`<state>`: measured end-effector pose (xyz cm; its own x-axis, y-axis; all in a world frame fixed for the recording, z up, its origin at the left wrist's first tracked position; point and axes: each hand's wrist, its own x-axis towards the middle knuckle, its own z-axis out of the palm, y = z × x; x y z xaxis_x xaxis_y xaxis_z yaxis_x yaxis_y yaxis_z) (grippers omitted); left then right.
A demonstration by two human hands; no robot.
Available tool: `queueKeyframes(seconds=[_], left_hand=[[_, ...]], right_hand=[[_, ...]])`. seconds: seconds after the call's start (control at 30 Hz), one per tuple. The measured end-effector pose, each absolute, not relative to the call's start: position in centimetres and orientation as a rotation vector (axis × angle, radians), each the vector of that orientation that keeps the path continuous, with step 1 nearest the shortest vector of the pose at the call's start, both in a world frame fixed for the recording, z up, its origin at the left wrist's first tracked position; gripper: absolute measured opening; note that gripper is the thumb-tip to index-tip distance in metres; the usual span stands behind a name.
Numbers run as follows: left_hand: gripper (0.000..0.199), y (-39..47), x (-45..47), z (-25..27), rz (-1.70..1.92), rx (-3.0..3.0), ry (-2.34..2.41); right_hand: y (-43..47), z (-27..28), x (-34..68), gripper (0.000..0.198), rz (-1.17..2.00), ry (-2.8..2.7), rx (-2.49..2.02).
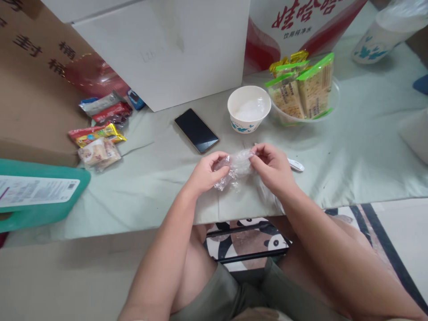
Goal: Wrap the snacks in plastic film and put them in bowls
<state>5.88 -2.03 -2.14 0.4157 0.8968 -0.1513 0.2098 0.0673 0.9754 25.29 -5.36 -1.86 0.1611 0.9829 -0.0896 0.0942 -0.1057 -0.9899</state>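
Note:
A crumpled piece of clear plastic film point(241, 162) stretches between my two hands, just above the cloth near its front edge. My left hand point(211, 171) pinches the film's left end between thumb and fingers. At the other end, my right hand point(271, 167) grips it with thumb and fingertips. A slim white object point(296, 165) pokes out from behind the right hand, most of it hidden. More clear plastic point(267, 194) lies below the right wrist. Beyond my hands stands a white paper bowl point(249, 109) with blue leaf prints and clear plastic inside.
A black phone point(196, 130) lies left of the bowl. Right of it, a clear plastic bowl point(335, 100) holds wrapped crackers point(314, 91). Snack packets point(100, 133) and a green jug point(43, 194) are at left. A white box point(167, 53) stands behind; another paper cup point(374, 42) is far right.

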Motion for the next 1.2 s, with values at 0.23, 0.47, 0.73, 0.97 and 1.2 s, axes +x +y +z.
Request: queueKeyframes(seconds=[0.23,0.47,0.73,0.97,1.2], left_hand=[[0.022,-1.8,5.7,-2.3,0.769,1.379,1.151],[0.022,-2.2,5.4,-2.1,0.758,1.438,1.086],[0.049,-2.6,6.2,-1.3,0.897,1.054,1.038],[0.034,-0.9,8.4,-1.8,1.164,0.961,1.102],[0.024,1.9,7.9,-2.4,2.023,0.949,1.416]], right_hand=[[-5.6,-2.1,25.1,0.02,1.048,-1.037,-1.454],[-6.5,-1.8,24.1,0.037,0.9,-1.247,-1.512],[-6.4,-0.8,24.2,0.02,1.077,-1.132,-1.409],[-5.7,-0.9,25.1,0.02,1.117,-0.959,-1.417],[-7.2,-2.3,24.1,0.012,1.152,-1.299,-1.505]])
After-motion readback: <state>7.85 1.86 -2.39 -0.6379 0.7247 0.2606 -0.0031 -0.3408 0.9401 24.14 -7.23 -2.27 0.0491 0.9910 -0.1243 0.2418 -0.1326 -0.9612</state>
